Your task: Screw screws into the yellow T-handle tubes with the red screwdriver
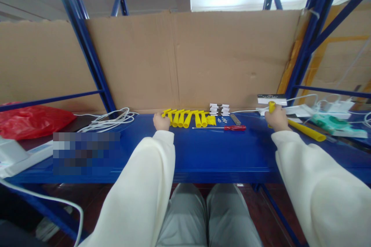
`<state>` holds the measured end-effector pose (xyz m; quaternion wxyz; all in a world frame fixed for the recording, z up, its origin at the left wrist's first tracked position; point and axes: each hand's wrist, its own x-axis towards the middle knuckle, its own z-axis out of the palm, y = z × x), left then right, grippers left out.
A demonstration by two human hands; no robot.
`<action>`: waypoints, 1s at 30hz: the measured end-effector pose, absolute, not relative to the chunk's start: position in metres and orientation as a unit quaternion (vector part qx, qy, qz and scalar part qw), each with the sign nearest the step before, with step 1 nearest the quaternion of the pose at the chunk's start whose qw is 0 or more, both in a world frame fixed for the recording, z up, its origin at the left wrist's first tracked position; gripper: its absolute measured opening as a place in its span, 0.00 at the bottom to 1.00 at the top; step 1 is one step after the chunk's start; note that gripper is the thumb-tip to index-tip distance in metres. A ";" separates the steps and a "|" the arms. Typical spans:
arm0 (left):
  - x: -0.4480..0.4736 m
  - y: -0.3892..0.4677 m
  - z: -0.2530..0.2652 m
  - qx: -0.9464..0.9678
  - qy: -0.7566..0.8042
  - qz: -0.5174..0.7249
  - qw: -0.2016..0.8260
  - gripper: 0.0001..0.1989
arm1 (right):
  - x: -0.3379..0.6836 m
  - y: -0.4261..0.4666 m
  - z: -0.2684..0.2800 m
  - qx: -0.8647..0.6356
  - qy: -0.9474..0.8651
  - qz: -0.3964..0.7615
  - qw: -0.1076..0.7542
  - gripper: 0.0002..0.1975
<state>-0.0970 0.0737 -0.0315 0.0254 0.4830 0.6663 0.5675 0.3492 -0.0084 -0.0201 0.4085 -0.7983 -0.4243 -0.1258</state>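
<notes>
Our right hand [277,119], right of centre in the frame, is closed around a yellow piece [271,106]; we see its rounded top standing above the fingers and a bit of it below them, roughly upright. Our left hand [161,122], left of centre, has its fingers curled at the left end of a row of yellow tubes [187,120], touching the leftmost; we cannot tell whether the fingers grip it, as the hand hides the contact.

Position of parts: the row runs rightward from our left hand across the middle of the frame, wide ends facing the lower edge. At its right end we note a cluster of small yellow parts [211,120], with a stack of white packs [219,109] just above. A red-handled screwdriver [234,127] lies below these, tip pointing left. A grey metal strip [235,119] lies between the stack and our right hand. Just right of that hand, a long yellow tube [308,130] slants down towards the right. All rest on the blue tabletop [217,150].
</notes>
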 end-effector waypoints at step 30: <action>-0.080 0.065 -0.023 0.516 0.604 0.602 0.080 0.25 | 0.319 0.000 -0.018 -0.592 -0.635 -0.207 0.451 0.31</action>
